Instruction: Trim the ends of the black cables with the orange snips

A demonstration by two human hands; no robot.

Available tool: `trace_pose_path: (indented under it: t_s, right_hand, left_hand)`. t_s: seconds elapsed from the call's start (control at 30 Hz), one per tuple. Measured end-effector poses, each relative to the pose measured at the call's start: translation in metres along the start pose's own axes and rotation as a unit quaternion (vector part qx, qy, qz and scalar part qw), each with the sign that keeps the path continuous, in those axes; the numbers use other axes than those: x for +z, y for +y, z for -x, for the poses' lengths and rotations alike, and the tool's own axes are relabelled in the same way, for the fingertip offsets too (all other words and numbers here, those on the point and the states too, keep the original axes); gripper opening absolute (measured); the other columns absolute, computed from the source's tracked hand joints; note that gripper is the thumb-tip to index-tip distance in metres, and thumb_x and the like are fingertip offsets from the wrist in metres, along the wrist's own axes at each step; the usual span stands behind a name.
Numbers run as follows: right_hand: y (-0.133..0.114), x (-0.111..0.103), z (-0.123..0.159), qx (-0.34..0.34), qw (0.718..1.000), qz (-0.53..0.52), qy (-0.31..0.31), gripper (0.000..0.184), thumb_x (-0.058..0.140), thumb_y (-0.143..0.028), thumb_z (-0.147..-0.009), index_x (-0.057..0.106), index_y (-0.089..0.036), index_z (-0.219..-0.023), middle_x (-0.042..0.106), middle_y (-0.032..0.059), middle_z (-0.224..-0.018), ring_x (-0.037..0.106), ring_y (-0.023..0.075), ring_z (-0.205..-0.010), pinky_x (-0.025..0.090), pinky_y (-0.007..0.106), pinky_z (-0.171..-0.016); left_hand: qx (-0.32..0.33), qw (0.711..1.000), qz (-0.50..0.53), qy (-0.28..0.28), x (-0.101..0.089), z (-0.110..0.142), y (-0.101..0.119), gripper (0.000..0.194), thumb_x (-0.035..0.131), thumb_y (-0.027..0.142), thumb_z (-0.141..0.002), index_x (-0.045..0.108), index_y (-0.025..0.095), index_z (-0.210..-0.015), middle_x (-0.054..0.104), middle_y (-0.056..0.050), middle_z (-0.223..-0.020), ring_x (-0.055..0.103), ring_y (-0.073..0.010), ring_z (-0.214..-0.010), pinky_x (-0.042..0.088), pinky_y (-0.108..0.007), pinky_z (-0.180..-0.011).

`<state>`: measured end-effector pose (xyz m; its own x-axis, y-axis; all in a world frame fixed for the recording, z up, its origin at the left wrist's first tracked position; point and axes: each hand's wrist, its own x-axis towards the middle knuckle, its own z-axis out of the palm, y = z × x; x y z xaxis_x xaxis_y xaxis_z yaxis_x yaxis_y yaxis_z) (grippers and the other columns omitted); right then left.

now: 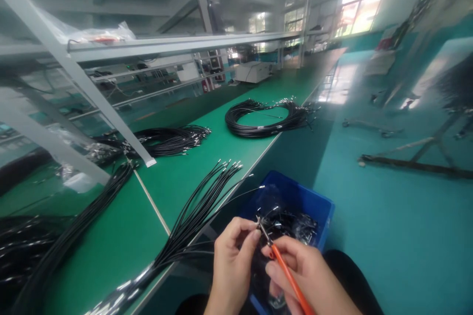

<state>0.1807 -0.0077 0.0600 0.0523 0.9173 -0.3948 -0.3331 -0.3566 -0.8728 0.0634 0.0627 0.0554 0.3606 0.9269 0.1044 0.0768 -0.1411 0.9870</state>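
- My left hand [232, 256] is raised low in the middle of the view, thumb and forefinger pressed together, pinching a small piece [257, 225] at their very tips (too small for me to make out what it is).
- My right hand [301, 261] holds orange-handled pliers [286, 271], the thumb on one side of the handle and fingers curled on the other.
- The metal nose of the pliers points up and left, its end right at my left fingertips, beside the small piece.
- Below and behind both hands is a blue bin [325, 209], with dark parts and clear plastic inside.
- To my left, a bunch of black cables [190, 221] lies along the edge of a green table [218, 145], its loose ends fanned out; a few strands pass behind my left hand.
- Farther along the table lies a black coil [254, 130] of cable, near the edge.
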Motion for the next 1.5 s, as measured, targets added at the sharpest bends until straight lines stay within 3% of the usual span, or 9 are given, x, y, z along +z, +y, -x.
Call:
trace_pose_path:
  t_s: [0.27, 0.47, 0.67, 0.87, 1.0, 1.07, 1.13, 1.33, 1.5]
  right_hand:
    - [0.007, -0.016, 0.000, -0.005, 0.994, -0.050, -0.101, 0.050, 0.073, -0.052, -0.063, 0.054, -0.012, -0.085, 0.063, 0.0018, -0.054, 0.034, -0.0016, -0.028, 0.024, 0.013, -0.032]
    - [0.007, -0.016, -0.006, -0.008, 0.989, -0.067, -0.133, 0.046, 0.071, -0.050, -0.068, 0.053, -0.013, -0.087, 0.063, 0.0006, -0.055, 0.035, -0.0016, -0.026, 0.024, 0.012, -0.030]
    - [0.003, -0.015, -0.009, -0.012, 0.991, -0.054, -0.124, 0.043, 0.069, -0.049, -0.070, 0.051, -0.013, -0.086, 0.063, 0.0008, -0.056, 0.035, -0.0007, -0.024, 0.024, 0.012, -0.028]
    - [0.004, -0.017, -0.003, 0.004, 0.997, 0.036, -0.068, 0.025, 0.066, -0.034, -0.072, 0.053, -0.015, -0.081, 0.059, -0.0030, -0.050, 0.039, 0.0025, -0.031, 0.027, 0.015, -0.035]
    - [0.010, -0.016, -0.001, -0.100, 0.992, 0.061, 0.056, 0.022, 0.068, -0.020, -0.064, 0.058, -0.017, -0.083, 0.061, -0.0026, -0.061, 0.056, 0.0120, -0.057, 0.044, 0.022, -0.054]
    - [0.007, -0.013, -0.003, -0.160, 0.975, 0.053, 0.142, 0.028, 0.069, -0.021, -0.064, 0.058, -0.020, -0.090, 0.062, -0.0023, -0.069, 0.059, 0.0151, -0.066, 0.047, 0.025, -0.064]
    - [0.000, -0.008, -0.007, -0.198, 0.962, 0.033, 0.186, 0.031, 0.070, -0.024, -0.066, 0.056, -0.022, -0.094, 0.063, -0.0018, -0.074, 0.061, 0.0168, -0.073, 0.048, 0.027, -0.070]
    - [-0.015, 0.003, -0.020, -0.208, 0.961, -0.028, 0.178, 0.035, 0.075, -0.023, -0.063, 0.056, -0.021, -0.092, 0.064, -0.0018, -0.075, 0.061, 0.0147, -0.070, 0.050, 0.022, -0.065]
    - [-0.004, 0.006, -0.023, -0.218, 0.957, -0.070, 0.176, 0.035, 0.077, -0.025, -0.062, 0.055, -0.022, -0.089, 0.064, -0.0010, -0.074, 0.062, 0.0162, -0.071, 0.050, 0.025, -0.066]
  left_hand:
    - [-0.006, 0.999, 0.011, 0.037, 0.001, -0.001, -0.001, 0.009, 0.064, 0.026, -0.077, 0.062, 0.017, -0.076, 0.060, 0.001, -0.067, 0.054, -0.0130, -0.063, 0.043, -0.021, -0.060]
    - [0.008, 1.000, 0.000, 0.020, 0.002, 0.000, 0.000, 0.007, 0.061, 0.024, -0.079, 0.061, 0.018, -0.076, 0.061, 0.001, -0.069, 0.056, -0.0139, -0.064, 0.045, -0.023, -0.061]
    - [0.026, 0.998, -0.038, 0.030, 0.005, 0.001, 0.001, 0.007, 0.060, 0.023, -0.078, 0.062, 0.017, -0.074, 0.062, 0.000, -0.068, 0.057, -0.0152, -0.063, 0.046, -0.024, -0.060]
    - [0.039, 0.996, -0.073, 0.036, 0.005, 0.000, 0.001, 0.010, 0.058, 0.023, -0.079, 0.061, 0.017, -0.072, 0.061, 0.000, -0.066, 0.056, -0.0151, -0.062, 0.045, -0.023, -0.059]
    - [0.045, 0.993, -0.106, 0.036, 0.005, 0.000, 0.004, 0.010, 0.058, 0.024, -0.079, 0.061, 0.018, -0.072, 0.061, 0.000, -0.065, 0.056, -0.0153, -0.062, 0.044, -0.023, -0.059]
    - [0.048, 0.991, -0.124, 0.028, 0.006, 0.000, 0.005, 0.011, 0.058, 0.025, -0.080, 0.060, 0.018, -0.072, 0.061, 0.000, -0.066, 0.056, -0.0155, -0.062, 0.044, -0.024, -0.059]
    - [0.054, 0.988, -0.141, 0.017, 0.007, 0.002, 0.006, 0.011, 0.057, 0.024, -0.080, 0.060, 0.018, -0.072, 0.061, 0.000, -0.066, 0.057, -0.0156, -0.062, 0.043, -0.024, -0.059]
    - [0.066, 0.984, -0.162, -0.003, 0.010, 0.008, 0.007, 0.012, 0.055, 0.021, -0.080, 0.061, 0.018, -0.070, 0.060, 0.000, -0.066, 0.056, -0.0146, -0.061, 0.042, -0.023, -0.058]
    - [-0.003, 0.996, -0.081, -0.033, 0.004, 0.008, 0.011, 0.013, 0.058, 0.024, -0.079, 0.061, 0.017, -0.069, 0.061, -0.001, -0.066, 0.055, -0.0151, -0.063, 0.041, -0.023, -0.060]
